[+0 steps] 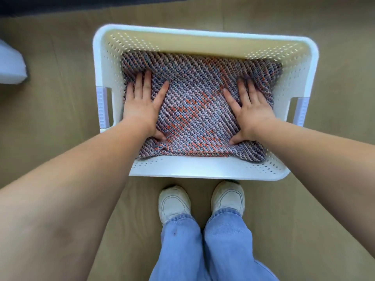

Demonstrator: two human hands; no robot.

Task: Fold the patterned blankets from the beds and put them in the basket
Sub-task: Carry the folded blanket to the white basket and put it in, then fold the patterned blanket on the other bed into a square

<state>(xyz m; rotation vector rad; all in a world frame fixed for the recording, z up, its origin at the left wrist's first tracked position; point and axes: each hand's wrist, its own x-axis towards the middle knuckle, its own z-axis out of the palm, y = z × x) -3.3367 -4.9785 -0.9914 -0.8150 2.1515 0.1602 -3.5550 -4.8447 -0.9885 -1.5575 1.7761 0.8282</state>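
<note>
A folded patterned blanket (194,102), knitted in grey, blue and orange diagonal stripes, lies flat inside the white perforated plastic basket (205,169) on the floor. My left hand (142,106) rests palm down on the blanket's left part with fingers spread. On the right part my right hand (249,108) lies the same way, flat with fingers apart. Neither hand grips the cloth. The blanket fills most of the basket's bottom.
The basket has pale lilac handles on its left (101,106) and right (301,110) sides. My white shoes (203,201) and blue jeans stand just in front of it on the tan floor. A white object (11,65) sits at the far left edge.
</note>
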